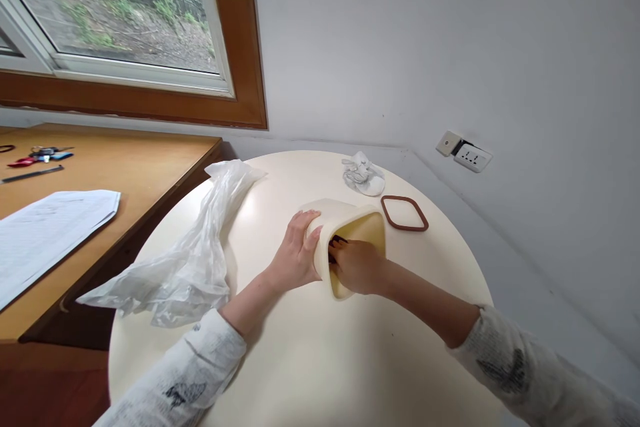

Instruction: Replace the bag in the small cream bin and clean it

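A cream-coloured bin point(324, 217) lies tilted on its side on the round table, its opening facing me. My left hand point(296, 253) grips the bin's left side, fingers on top and thumb near the rim. Inside the opening is my right hand point(357, 265), its fingers closed around something dark that I cannot make out. A brown rounded-square ring point(424, 221) rests on the table to the right of the bin. Behind the bin sits a crumpled whitish bundle point(364, 175). On the left, a translucent plastic bag point(187, 273) is spread over the table.
The round white table point(310, 360) stands against the wall. At the left, a wooden desk point(150, 157) holds papers point(50, 233), a pen point(33, 175) and a bunch of keys point(45, 155). A wall socket point(473, 157) is at the right.
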Motion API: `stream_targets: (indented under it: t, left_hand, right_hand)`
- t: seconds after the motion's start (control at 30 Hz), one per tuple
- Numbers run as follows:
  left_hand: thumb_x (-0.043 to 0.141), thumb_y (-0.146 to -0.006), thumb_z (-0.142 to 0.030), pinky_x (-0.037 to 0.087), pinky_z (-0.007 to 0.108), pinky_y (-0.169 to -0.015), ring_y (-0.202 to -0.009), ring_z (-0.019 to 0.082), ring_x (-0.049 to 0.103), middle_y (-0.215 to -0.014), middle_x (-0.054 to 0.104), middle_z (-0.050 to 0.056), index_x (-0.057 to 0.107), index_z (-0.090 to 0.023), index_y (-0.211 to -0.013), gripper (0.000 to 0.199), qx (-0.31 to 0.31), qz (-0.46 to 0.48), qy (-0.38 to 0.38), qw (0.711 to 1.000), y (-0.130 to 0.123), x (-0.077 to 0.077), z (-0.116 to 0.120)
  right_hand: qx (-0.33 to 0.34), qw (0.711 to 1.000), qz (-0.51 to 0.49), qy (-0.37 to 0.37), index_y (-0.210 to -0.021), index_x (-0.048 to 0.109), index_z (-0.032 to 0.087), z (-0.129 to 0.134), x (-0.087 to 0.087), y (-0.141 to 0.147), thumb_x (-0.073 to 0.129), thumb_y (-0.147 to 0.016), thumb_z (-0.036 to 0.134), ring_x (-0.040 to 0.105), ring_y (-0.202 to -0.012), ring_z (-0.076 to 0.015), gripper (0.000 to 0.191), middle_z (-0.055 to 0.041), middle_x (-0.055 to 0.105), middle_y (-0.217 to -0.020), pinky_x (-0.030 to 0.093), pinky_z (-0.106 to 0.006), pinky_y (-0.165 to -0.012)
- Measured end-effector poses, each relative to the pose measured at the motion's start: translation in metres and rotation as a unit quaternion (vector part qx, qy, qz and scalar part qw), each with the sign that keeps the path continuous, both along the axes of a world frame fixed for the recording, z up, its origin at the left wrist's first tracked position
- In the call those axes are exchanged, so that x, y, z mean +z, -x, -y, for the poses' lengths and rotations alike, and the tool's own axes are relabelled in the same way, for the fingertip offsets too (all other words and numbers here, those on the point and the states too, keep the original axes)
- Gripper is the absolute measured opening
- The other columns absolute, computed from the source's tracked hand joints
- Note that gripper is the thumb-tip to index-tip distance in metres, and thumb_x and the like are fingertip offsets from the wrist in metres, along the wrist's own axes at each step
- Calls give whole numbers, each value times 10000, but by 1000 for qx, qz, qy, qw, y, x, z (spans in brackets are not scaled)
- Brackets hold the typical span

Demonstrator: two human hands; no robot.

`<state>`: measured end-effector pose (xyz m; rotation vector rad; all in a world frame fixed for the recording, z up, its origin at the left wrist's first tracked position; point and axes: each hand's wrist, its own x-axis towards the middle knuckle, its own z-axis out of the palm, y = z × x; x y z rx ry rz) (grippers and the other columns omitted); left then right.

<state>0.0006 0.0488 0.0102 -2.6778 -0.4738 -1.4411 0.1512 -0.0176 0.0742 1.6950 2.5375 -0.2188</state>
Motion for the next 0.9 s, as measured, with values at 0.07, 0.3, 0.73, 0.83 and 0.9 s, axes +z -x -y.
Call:
stream_targets:
  t: [0.07, 0.3, 0.73, 0.83, 0.9]
  left_hand:
    - [678, -621, -553, 297, 614, -970, -1225, 363, 318, -1315, 276, 189, -13, -278, -1408, 1083, -2, -3, 7, 1000, 0, 1, 0]
    - [743, -586, -445, 315, 587, -981, -1271, 382, 252, -1334, 243, 206, 2, -247, -1402, 1120, -36, -23, 74, 996, 3, 15, 3]
    - [673, -709, -282, 255, 523, -1071, -1298, 284, 319, -1404, 332, 133, 149, -259, -1396, 864, -28, -10, 215, 976, 18, 25, 9]
    - [666, -721, -317, 197, 554, -1076, -1299, 296, 315, -1384, 341, 174, 119, -229, -1398, 875, 5, 10, 175, 985, 11, 15, 11]
    - [704, -670, -358, 147, 600, -1061, -1306, 335, 277, -1385, 294, 211, 64, -208, -1406, 986, 40, 37, 128, 990, 5, 8, 12]
  right_hand:
    - [0, 1000, 19, 3, -1176, 528, 69, 9, 2, -7, 409, -842, 174, 553, -1064, -269, 370, -175, 598, -1150, 446, -383, -873]
    - [57, 994, -89, -26, -1282, 458, 125, 57, 27, -34, 337, -876, 155, 473, -1188, -206, 424, -101, 548, -1257, 399, -367, -989]
    - [74, 953, -170, -241, -1244, 443, 130, 43, -8, -21, 371, -798, 39, 634, -788, -178, 460, -89, 682, -968, 495, -305, -680]
    - [10, 944, -229, -237, -1217, 469, 135, 38, -6, -5, 373, -803, 81, 632, -687, -169, 428, -80, 691, -889, 482, -272, -602]
    - [-36, 937, -277, -208, -1174, 498, 143, 34, -4, 8, 384, -790, 88, 636, -713, -173, 404, -76, 688, -896, 484, -266, -624]
